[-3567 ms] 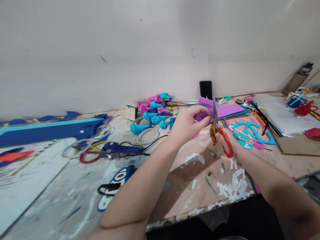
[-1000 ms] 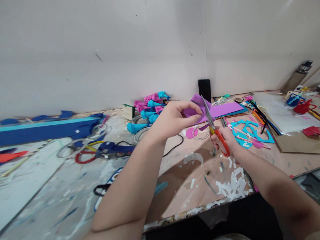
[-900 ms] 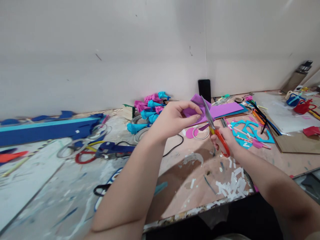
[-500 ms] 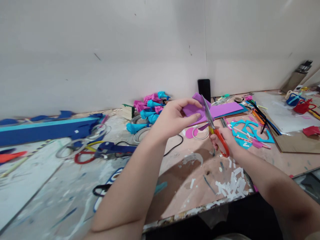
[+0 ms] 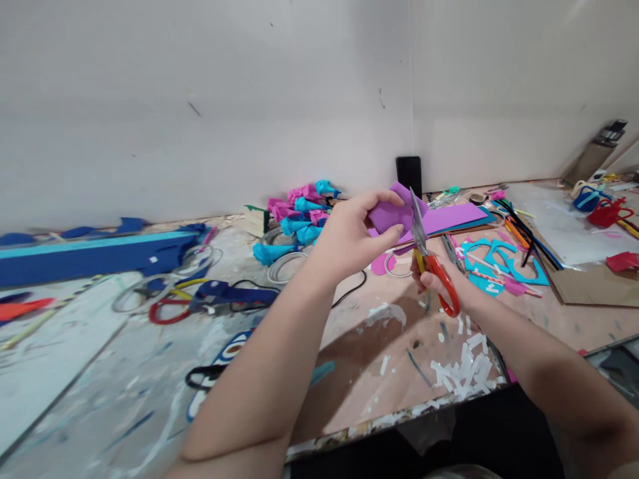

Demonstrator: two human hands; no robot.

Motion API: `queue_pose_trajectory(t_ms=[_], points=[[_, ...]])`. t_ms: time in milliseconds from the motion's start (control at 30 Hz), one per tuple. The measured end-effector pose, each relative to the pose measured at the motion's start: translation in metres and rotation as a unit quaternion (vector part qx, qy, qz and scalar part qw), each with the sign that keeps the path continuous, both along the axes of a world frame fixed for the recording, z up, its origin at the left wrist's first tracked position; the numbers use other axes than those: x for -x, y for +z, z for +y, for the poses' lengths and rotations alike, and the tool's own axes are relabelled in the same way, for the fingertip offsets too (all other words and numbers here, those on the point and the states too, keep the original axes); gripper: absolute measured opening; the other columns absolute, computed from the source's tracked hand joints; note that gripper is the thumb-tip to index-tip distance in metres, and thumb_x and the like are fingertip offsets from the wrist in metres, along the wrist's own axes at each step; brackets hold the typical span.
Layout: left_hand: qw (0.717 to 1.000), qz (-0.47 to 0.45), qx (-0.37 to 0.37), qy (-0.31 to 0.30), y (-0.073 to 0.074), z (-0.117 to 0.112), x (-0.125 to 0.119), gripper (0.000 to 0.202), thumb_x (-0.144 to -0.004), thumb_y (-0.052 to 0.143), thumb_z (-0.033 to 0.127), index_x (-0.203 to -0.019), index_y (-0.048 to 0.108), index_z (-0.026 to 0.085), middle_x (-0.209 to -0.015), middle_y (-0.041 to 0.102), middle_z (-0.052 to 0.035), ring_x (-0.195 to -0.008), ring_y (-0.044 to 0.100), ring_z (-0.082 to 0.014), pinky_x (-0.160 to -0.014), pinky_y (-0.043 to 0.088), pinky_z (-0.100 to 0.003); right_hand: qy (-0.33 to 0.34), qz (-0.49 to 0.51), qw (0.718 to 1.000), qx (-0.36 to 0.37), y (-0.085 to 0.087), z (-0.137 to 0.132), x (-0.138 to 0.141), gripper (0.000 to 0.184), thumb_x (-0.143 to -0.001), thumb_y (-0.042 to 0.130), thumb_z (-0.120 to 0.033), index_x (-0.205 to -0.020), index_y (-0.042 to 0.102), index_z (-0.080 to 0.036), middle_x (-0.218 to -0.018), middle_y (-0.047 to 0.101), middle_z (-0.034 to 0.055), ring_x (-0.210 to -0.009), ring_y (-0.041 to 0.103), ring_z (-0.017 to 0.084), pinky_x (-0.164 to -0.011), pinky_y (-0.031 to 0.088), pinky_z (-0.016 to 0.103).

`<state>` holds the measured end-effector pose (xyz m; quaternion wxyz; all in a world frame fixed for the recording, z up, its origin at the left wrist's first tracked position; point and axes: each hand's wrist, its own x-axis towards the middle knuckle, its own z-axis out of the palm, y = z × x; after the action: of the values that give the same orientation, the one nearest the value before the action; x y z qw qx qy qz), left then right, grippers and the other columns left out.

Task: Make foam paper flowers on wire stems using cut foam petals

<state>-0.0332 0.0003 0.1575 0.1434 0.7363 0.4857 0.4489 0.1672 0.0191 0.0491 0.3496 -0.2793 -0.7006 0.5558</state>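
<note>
Between thumb and fingers, my left hand (image 5: 357,233) pinches a piece of purple foam sheet (image 5: 393,211) above the table. My right hand (image 5: 442,279) grips scissors (image 5: 439,283) with red-orange and yellow handles. Their blades point up and away from me, against the right edge of the purple piece. Behind the hands, a larger purple sheet (image 5: 452,217) lies on the table over a blue one. A pink round piece (image 5: 382,264) and a coil of pale wire lie below the left hand.
A black phone (image 5: 409,175) leans on the wall. Pink and blue wrapped pieces (image 5: 299,213) lie left of it. Blue cut-out scraps (image 5: 499,259) are at the right, white paper strips (image 5: 466,372) near the front edge. A second pair of scissors (image 5: 170,313) lies at the left.
The purple piece has turned in my left hand, and its outline now looks rounder. The scissors have shifted slightly, with their handles further apart.
</note>
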Motion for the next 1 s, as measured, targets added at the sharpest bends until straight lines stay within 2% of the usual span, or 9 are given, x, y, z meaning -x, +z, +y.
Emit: queue_pose_trajectory(t_ms=[167, 333, 500, 600, 800, 1000], points=[[0.998, 0.051, -0.037, 0.023, 0.0, -0.004, -0.004, 0.03, -0.079, 0.066, 0.026, -0.108, 0.069, 0.019, -0.1, 0.076, -0.0054, -0.085, 0.068, -0.0197, -0.075, 0.053, -0.029, 0.025, 0.024, 0.999, 0.028, 0.005, -0.006, 0.002, 0.069, -0.074, 0.065, -0.085, -0.096, 0.053, -0.02, -0.079, 0.052, -0.0016, -0.065, 0.053, 0.012, -0.062, 0.048, 0.028], [0.991, 0.11, -0.067, 0.044, -0.003, -0.006, -0.009, 0.028, -0.081, 0.062, 0.019, -0.108, 0.069, 0.021, -0.108, 0.076, -0.007, -0.099, 0.07, -0.0241, -0.093, 0.055, -0.036, 0.047, 0.071, 0.994, 0.074, 0.007, -0.01, 0.002, 0.07, -0.072, 0.07, -0.081, -0.101, 0.054, -0.02, -0.085, 0.051, -0.0012, -0.07, 0.054, 0.013, -0.067, 0.05, 0.029], [0.988, 0.116, -0.08, 0.069, -0.002, -0.006, -0.008, 0.028, -0.081, 0.063, 0.019, -0.108, 0.069, 0.022, -0.106, 0.076, -0.0058, -0.097, 0.071, -0.0243, -0.091, 0.055, -0.035, 0.127, 0.124, 0.977, 0.116, 0.001, -0.007, 0.002, 0.069, -0.069, 0.076, -0.076, -0.103, 0.055, -0.02, -0.087, 0.05, -0.0018, -0.077, 0.051, 0.012, -0.081, 0.053, 0.032], [0.985, 0.111, -0.095, 0.095, 0.0, -0.005, -0.006, 0.027, -0.081, 0.063, 0.019, -0.107, 0.068, 0.021, -0.104, 0.076, -0.0063, -0.096, 0.071, -0.0248, -0.09, 0.055, -0.035, 0.168, 0.147, 0.966, 0.134, -0.004, -0.006, 0.002, 0.065, -0.073, 0.077, -0.072, -0.105, 0.054, -0.021, -0.092, 0.051, 0.0004, -0.085, 0.053, 0.013, -0.086, 0.054, 0.033], [0.982, 0.108, -0.108, 0.111, 0.0, 0.0, -0.002, 0.026, -0.078, 0.063, 0.016, -0.102, 0.067, 0.024, -0.103, 0.075, -0.0066, -0.102, 0.069, -0.0275, -0.089, 0.055, -0.037, 0.219, 0.198, 0.942, 0.16, -0.008, -0.007, 0.003, 0.048, -0.088, 0.063, -0.066, -0.103, 0.052, -0.021, -0.092, 0.05, 0.0027, -0.083, 0.052, 0.015, -0.074, 0.058, 0.032], [0.985, 0.106, -0.091, 0.097, -0.002, 0.0, -0.004, 0.025, -0.078, 0.062, 0.017, -0.101, 0.069, 0.024, -0.103, 0.076, -0.0055, -0.097, 0.07, -0.0256, -0.089, 0.054, -0.036, 0.177, 0.168, 0.954, 0.173, -0.004, -0.008, 0.002, 0.05, -0.086, 0.066, -0.067, -0.093, 0.05, -0.021, -0.087, 0.052, 0.0017, -0.076, 0.053, 0.013, -0.065, 0.054, 0.025]])
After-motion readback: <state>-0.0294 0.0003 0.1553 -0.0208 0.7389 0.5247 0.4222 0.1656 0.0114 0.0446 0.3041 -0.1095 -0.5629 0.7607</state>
